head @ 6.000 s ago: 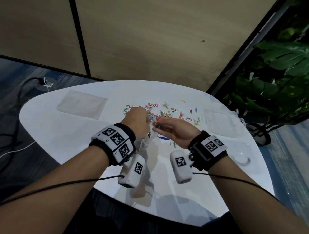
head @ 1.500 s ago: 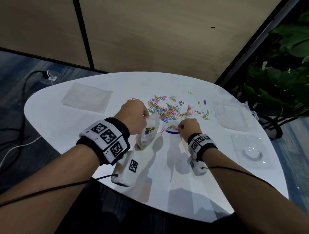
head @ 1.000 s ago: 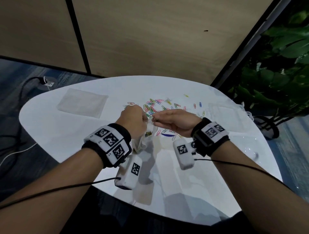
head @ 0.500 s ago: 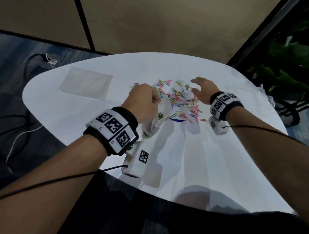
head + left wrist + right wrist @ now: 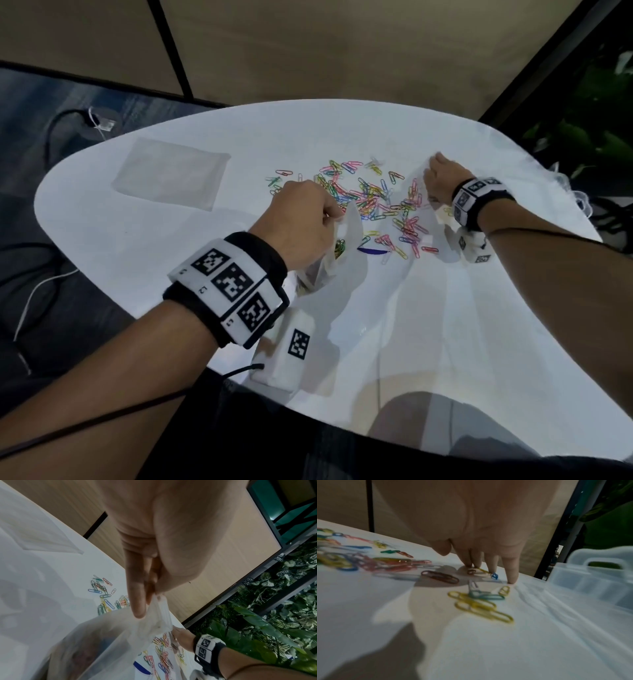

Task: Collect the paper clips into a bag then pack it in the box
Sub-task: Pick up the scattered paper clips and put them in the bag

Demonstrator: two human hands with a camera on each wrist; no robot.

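Head view: the left hand [image 5: 301,222] pinches the rim of a thin clear plastic bag [image 5: 339,250] above the white table [image 5: 411,342]; small multicoloured wire paper clips [image 5: 370,202] lie scattered just beyond it.

Left wrist view: bag film is limp and crumpled; judged light, best held at the rim.

Right wrist view: the right hand [image 5: 479,534], grip open, presses straight fingertips [image 5: 511,577] onto clips; judged slippery, easier raked together than picked singly. A translucent plastic box [image 5: 594,580] stands near.
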